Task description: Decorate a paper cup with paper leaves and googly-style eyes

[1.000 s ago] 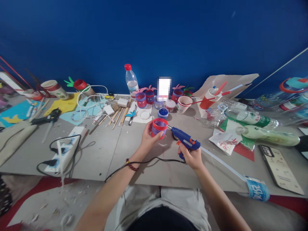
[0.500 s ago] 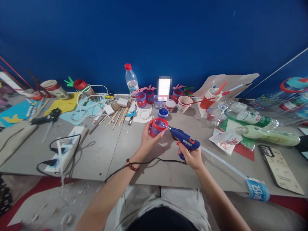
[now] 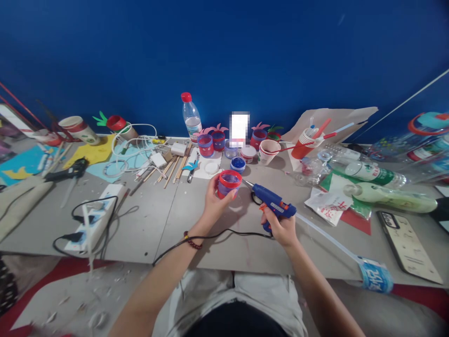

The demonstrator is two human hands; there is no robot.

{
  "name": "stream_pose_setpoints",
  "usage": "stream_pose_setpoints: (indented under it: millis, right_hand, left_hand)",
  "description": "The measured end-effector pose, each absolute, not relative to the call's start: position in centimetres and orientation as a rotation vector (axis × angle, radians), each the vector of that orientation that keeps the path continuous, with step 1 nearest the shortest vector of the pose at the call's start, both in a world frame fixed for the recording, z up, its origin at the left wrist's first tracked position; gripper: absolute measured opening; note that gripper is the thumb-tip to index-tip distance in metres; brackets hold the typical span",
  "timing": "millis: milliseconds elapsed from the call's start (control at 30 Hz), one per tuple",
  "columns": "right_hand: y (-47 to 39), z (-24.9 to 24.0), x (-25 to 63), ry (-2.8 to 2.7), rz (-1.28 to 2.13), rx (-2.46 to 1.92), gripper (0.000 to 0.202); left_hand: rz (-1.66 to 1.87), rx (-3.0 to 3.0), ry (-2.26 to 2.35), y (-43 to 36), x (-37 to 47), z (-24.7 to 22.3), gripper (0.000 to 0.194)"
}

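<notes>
My left hand (image 3: 216, 202) is closed around a small cup (image 3: 228, 187) painted purple with a red rim, its opening tilted slightly toward me. In my right hand (image 3: 280, 224) is a blue glue gun (image 3: 275, 202), gripped by its handle with a finger at the orange trigger. The metal nozzle points left at the cup and stands a little apart from its rim. A long clear glue stick (image 3: 326, 238) sticks out of the gun's back. Just beyond the cup sits an open jar of blue paint (image 3: 237, 164).
Painted cups with paper leaves (image 3: 206, 144) line the wall beside a bottle (image 3: 191, 117). A power strip (image 3: 96, 217) and another glue gun (image 3: 70, 171) lie left. Plastic bottles (image 3: 377, 173) and a phone (image 3: 409, 245) lie right. The gun's black cord (image 3: 210, 237) crosses my left wrist.
The glue gun has drawn back to the right, so its nozzle has left the cup's rim. The cup has shifted slightly left in my left hand.
</notes>
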State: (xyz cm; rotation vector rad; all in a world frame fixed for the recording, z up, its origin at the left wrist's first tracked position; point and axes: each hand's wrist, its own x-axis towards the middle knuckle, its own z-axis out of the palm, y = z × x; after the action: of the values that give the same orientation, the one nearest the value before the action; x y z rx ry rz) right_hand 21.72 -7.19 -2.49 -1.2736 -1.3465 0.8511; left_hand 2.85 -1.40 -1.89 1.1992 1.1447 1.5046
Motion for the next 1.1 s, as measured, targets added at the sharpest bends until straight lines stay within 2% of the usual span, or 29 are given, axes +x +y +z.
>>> stream_pose_setpoints:
  millis: [333,633,1100]
  right_hand:
    - [-7.3,-2.05,21.7,-1.298,0.937,-1.249,0.033]
    - [-7.2,-2.01,21.7,-1.251,1.022,-1.236,0.036]
    - [-7.23,-1.94,21.61,-1.258,1.009,-1.261,0.039]
  left_hand:
    - [1.508,1.148,1.154,-1.32,2.78,-2.05,0.06]
    - [1.349,0.932,1.007,-1.31,2.8,-1.28,0.047]
    - [1.325,0.982,0.935,-1.44,2.71,-1.72,0.049]
